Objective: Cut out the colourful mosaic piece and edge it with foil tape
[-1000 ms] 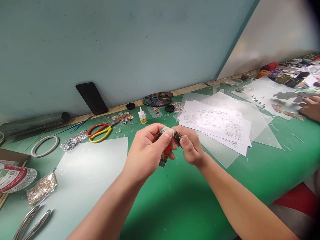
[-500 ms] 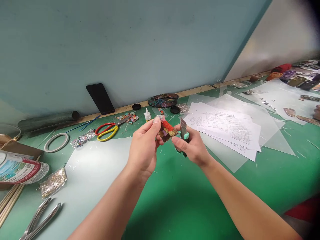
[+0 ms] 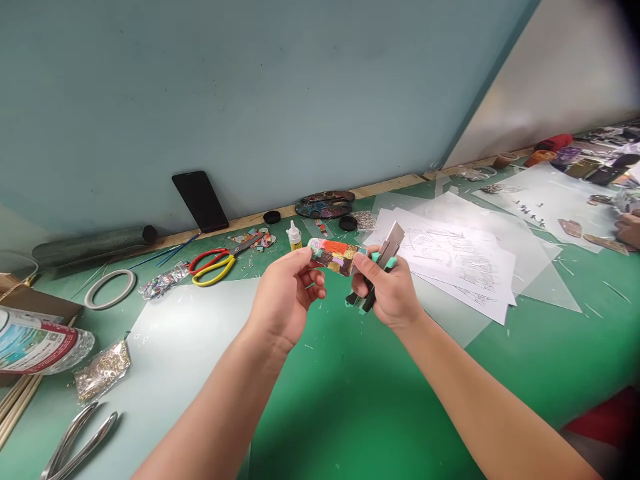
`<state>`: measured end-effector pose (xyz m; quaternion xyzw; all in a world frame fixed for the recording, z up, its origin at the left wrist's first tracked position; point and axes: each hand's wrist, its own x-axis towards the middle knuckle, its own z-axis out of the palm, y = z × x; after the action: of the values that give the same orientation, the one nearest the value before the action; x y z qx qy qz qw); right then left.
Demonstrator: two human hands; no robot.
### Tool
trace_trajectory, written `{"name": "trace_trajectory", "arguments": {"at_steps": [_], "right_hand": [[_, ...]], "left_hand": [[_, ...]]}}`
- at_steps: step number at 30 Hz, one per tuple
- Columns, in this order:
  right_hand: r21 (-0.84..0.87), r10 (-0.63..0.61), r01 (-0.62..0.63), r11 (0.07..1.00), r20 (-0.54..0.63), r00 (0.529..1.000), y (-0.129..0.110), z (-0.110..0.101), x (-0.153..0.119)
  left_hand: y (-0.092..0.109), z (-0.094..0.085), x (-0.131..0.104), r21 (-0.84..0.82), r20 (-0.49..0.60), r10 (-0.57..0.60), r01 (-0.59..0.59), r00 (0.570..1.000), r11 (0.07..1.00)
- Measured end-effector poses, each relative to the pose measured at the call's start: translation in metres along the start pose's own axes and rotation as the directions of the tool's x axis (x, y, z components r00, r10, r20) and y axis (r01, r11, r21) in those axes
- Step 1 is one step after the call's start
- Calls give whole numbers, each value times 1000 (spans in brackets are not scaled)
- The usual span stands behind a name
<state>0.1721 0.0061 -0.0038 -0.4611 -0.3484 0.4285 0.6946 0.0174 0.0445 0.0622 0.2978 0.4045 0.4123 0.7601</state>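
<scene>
My left hand (image 3: 286, 293) pinches the left end of a small flat multicoloured patterned piece (image 3: 336, 256) between thumb and forefinger; its other fingers curl loosely below. The piece is a narrow slab, held above the table with its red, yellow and brown face toward me. My right hand (image 3: 393, 287) grips wide-jawed pliers (image 3: 387, 247) with black and teal handles, jaws pointing up and right. Its thumb and forefinger also hold the right end of the piece. Just behind stands a white glue bottle (image 3: 294, 235).
Scissors (image 3: 215, 263) with red and yellow handles lie left, near colourful scraps (image 3: 260, 239). Drawn sheets (image 3: 450, 260) spread at right. Metal pliers (image 3: 80, 440), a bead bag (image 3: 103, 370) and a plastic bottle (image 3: 45, 343) are near left. A phone (image 3: 200, 200) leans on the wall. Another person's hand (image 3: 629, 230) is far right.
The piece has turned from a steep tilt to nearly level, its patterned face now more visible. The pliers have tipped to the right, and my left fingers have loosened below the piece.
</scene>
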Motion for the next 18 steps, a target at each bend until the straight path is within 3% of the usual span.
{"name": "trace_trajectory", "arguments": {"at_steps": [3, 5, 7, 9, 11, 15, 18], "right_hand": [[-81, -65, 65, 995, -8, 998, -1, -4, 3], [-132, -107, 110, 985, 30, 994, -1, -8, 5], [-177, -133, 150, 973, 102, 986, -3, -12, 6], [-215, -143, 179, 960, 173, 974, -5, -15, 6], [-236, -146, 194, 952, 209, 967, -8, -15, 5], [-239, -136, 181, 954, 192, 972, -12, -12, 2], [-203, -76, 98, 974, 113, 991, -11, -7, 1]], "left_hand": [[1, -2, 2, 74, 38, 54, -56, 998, 996], [4, -5, 4, 121, 88, 26, -36, 996, 992], [7, -9, 6, 192, 182, -97, 62, 978, 979], [9, -13, 8, 268, 290, -253, 175, 923, 947], [10, -16, 8, 320, 360, -313, 199, 879, 926], [6, -20, 1, 469, 377, -199, -1, 905, 883], [-8, -29, -4, 508, 361, -66, -137, 930, 850]]}}
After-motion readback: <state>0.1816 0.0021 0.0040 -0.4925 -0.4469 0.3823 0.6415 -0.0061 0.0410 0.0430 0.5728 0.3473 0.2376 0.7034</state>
